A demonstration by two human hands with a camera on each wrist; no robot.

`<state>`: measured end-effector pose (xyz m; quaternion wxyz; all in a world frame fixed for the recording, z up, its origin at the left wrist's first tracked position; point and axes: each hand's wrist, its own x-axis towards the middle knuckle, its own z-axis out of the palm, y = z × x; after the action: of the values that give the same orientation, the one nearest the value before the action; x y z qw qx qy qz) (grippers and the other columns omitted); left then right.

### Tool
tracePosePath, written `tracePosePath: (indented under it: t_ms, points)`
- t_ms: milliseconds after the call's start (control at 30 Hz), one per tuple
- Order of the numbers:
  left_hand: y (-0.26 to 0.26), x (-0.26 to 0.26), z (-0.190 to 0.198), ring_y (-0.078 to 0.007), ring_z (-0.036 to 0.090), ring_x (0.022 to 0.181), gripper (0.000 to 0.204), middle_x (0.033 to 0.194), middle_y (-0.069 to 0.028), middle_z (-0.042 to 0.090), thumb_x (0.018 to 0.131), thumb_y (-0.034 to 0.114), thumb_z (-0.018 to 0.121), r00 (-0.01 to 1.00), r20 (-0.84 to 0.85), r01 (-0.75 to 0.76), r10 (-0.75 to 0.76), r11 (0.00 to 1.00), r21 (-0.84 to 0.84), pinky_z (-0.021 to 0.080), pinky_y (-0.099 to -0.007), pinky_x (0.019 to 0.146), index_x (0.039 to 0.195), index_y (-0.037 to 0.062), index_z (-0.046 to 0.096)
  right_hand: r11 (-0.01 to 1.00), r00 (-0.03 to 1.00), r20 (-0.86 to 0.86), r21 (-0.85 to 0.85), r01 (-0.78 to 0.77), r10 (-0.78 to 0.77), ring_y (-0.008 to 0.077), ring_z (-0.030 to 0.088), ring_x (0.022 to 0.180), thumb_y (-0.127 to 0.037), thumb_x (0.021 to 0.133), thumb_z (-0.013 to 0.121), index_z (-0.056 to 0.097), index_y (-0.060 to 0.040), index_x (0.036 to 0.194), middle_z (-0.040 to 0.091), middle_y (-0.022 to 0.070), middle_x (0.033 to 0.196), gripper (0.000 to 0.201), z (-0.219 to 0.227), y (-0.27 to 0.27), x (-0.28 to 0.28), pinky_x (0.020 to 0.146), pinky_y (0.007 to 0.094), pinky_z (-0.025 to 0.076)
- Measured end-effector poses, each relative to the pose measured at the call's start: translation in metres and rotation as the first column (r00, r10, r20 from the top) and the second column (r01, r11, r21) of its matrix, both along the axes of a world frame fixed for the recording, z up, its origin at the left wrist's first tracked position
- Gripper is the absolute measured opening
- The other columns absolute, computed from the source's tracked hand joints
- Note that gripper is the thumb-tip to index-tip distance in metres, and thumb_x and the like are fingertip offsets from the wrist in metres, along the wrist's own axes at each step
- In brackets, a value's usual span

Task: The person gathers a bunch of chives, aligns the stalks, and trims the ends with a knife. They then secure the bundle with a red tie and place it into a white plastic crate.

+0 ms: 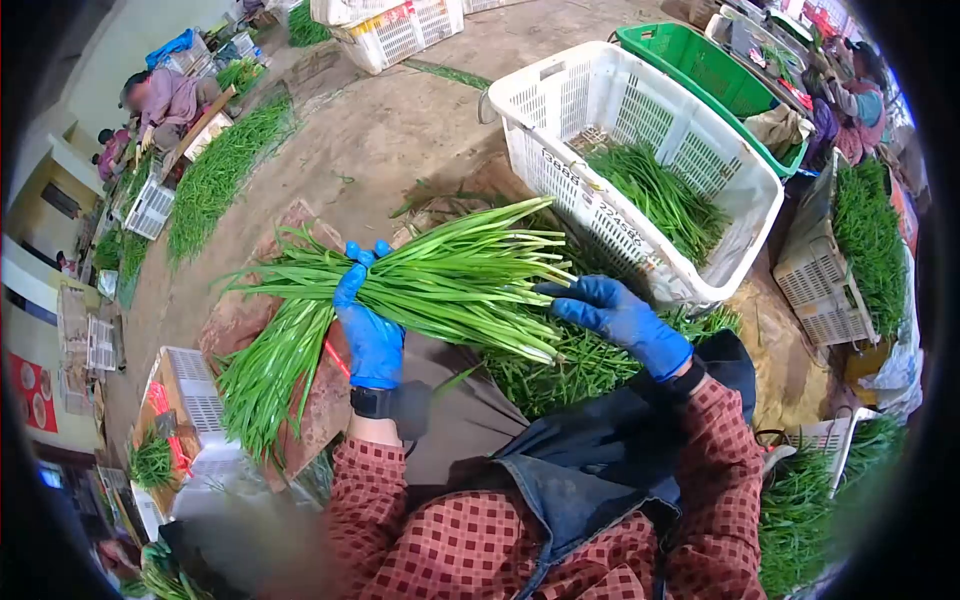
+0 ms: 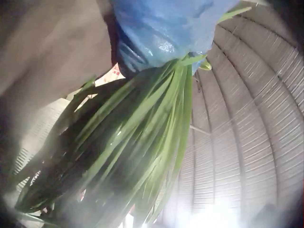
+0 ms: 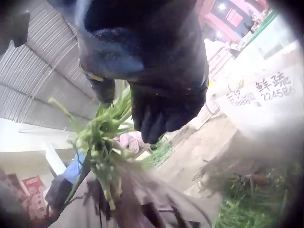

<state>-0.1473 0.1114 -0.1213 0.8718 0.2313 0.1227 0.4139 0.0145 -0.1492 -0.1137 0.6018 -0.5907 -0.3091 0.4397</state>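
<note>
A: Here we go, the left hand [image 1: 370, 340] in its blue glove, fingers curled right round the bunch of greens [image 1: 440, 285], gripping it partway along!

B: And how does the bunch lie in that grip?

A: Two ways from the glove! On the side towards the right hand [image 1: 620, 320], the pale stalks [image 1: 530, 240] fan out, ends spread and uneven; on the other side the long leaf tips flop down past the fist

B: That right hand, also in a blue glove, what's it got?

A: It's right up at the stalk ends, some fingers bent in the wrist view, but is it pinching a stalk? I cannot tell from here!

B: Look just below it, a loose heap of greens [image 1: 560, 380] close to the person's lap!

A: And just beyond the right hand stands the white crate [image 1: 600, 200], numbers printed on its wall, more greens [image 1: 665, 190] lying inside; past that, farther from the grip, a green crate [image 1: 715, 75] right beside it

B: Swing over past the left hand, well apart from the grip: a long strip of greens [image 1: 220, 180] on the floor, with a person in a pinkish top [image 1: 172, 100] near it

A: Closest of all, a dark wristband [image 1: 372, 402] just behind the left glove, then a checked sleeve [image 1: 365, 475]
</note>
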Motion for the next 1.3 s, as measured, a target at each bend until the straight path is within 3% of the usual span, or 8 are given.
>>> tracePosePath:
  t_ms: [433, 467, 667, 800, 1000, 1067, 1200, 1300]
  points:
    - [0.001, 0.003, -0.004, -0.0256, 0.057, 0.106, 0.035, 0.101, -0.0062, 0.065, 0.083, 0.007, 0.057, 0.985, 0.150, 0.089, -0.088, 0.996, -0.004, 0.041, -0.0426, 0.101, 0.118, 0.0070, 0.058, 0.996, 0.630, 0.772, 0.071, 0.053, -0.089, 0.0196, 0.063, 0.076, -0.023, 0.087, 0.064, 0.064, -0.0018, 0.109, 0.067, 0.0127, 0.090, 0.030, 0.004, 0.031, -0.022, 0.074, 0.0299, 0.050]
    - [-0.003, 0.003, 0.002, -0.0261, 0.057, 0.106, 0.034, 0.102, -0.0071, 0.065, 0.084, 0.008, 0.057, 0.989, 0.110, 0.101, -0.099, 0.995, -0.013, 0.041, -0.0422, 0.101, 0.118, 0.0060, 0.057, 0.996, 0.980, 0.186, -0.035, 0.082, -0.074, 0.0151, 0.062, 0.069, -0.026, 0.089, 0.063, 0.063, 0.0006, 0.107, 0.067, 0.0103, 0.082, 0.032, 0.002, 0.033, -0.021, 0.066, 0.0285, 0.050]
    - [-0.001, 0.011, 0.003, -0.0242, 0.058, 0.104, 0.022, 0.102, -0.0065, 0.065, 0.089, 0.010, 0.059, 0.997, -0.017, 0.080, -0.080, 0.997, -0.020, 0.046, -0.0410, 0.096, 0.111, 0.0062, 0.061, 0.995, 0.994, -0.049, -0.028, 0.092, -0.094, 0.0107, 0.059, 0.062, -0.024, 0.089, 0.063, 0.063, 0.0009, 0.105, 0.065, 0.0066, 0.076, 0.029, 0.005, 0.045, 0.013, 0.060, 0.0257, 0.050]
    - [0.001, 0.011, 0.007, -0.0214, 0.059, 0.101, 0.017, 0.099, -0.0048, 0.065, 0.089, 0.016, 0.061, 0.995, -0.082, 0.045, -0.050, 0.997, -0.059, 0.048, -0.0395, 0.091, 0.105, 0.0080, 0.063, 0.907, 0.844, 0.336, 0.201, 0.370, -0.419, 0.0107, 0.058, 0.070, -0.020, 0.089, 0.063, 0.062, 0.0020, 0.105, 0.066, 0.0065, 0.083, 0.027, 0.005, 0.019, 0.006, 0.068, 0.0251, 0.050]
    - [0.004, 0.016, 0.003, -0.0204, 0.056, 0.109, 0.012, 0.099, -0.0028, 0.066, 0.091, 0.016, 0.058, 0.998, -0.046, 0.043, -0.044, 0.999, -0.024, 0.046, -0.0437, 0.096, 0.098, 0.0087, 0.064, 0.974, 0.776, 0.613, -0.046, 0.220, -0.146, 0.0237, 0.063, 0.069, -0.029, 0.082, 0.071, 0.067, -0.0026, 0.101, 0.064, 0.0140, 0.076, 0.032, 0.010, 0.003, -0.011, 0.067, 0.0323, 0.050]
    - [0.001, 0.015, 0.002, -0.0208, 0.056, 0.110, 0.013, 0.099, -0.0023, 0.066, 0.091, 0.016, 0.058, 0.998, -0.033, 0.056, -0.057, 0.998, -0.034, 0.045, -0.0441, 0.096, 0.099, 0.0088, 0.064, 0.934, 0.827, 0.561, -0.272, 0.231, -0.041, 0.0263, 0.066, 0.077, -0.039, 0.081, 0.068, 0.067, -0.0053, 0.104, 0.067, 0.0166, 0.084, 0.040, 0.037, 0.020, -0.021, 0.071, 0.0340, 0.051]
    - [-0.007, 0.019, 0.011, -0.0190, 0.060, 0.099, 0.010, 0.093, -0.0019, 0.065, 0.090, 0.017, 0.059, 0.998, -0.060, 0.003, -0.005, 0.999, -0.040, 0.049, -0.0376, 0.091, 0.094, 0.0085, 0.064, 0.978, 0.696, 0.712, -0.072, 0.196, -0.087, 0.0302, 0.066, 0.077, -0.038, 0.082, 0.066, 0.068, -0.0095, 0.102, 0.066, 0.0160, 0.087, 0.035, 0.026, 0.053, -0.036, 0.068, 0.0357, 0.051]
    - [-0.003, 0.017, 0.007, -0.0189, 0.060, 0.099, 0.011, 0.095, -0.0014, 0.065, 0.091, 0.017, 0.059, 0.999, -0.038, 0.029, -0.030, 0.999, -0.033, 0.048, -0.0377, 0.091, 0.096, 0.0081, 0.064, 0.978, 0.854, 0.492, -0.025, 0.205, -0.166, 0.0287, 0.062, 0.068, -0.026, 0.084, 0.065, 0.067, -0.0081, 0.096, 0.063, 0.0161, 0.080, 0.021, 0.008, 0.065, -0.037, 0.062, 0.0351, 0.048]
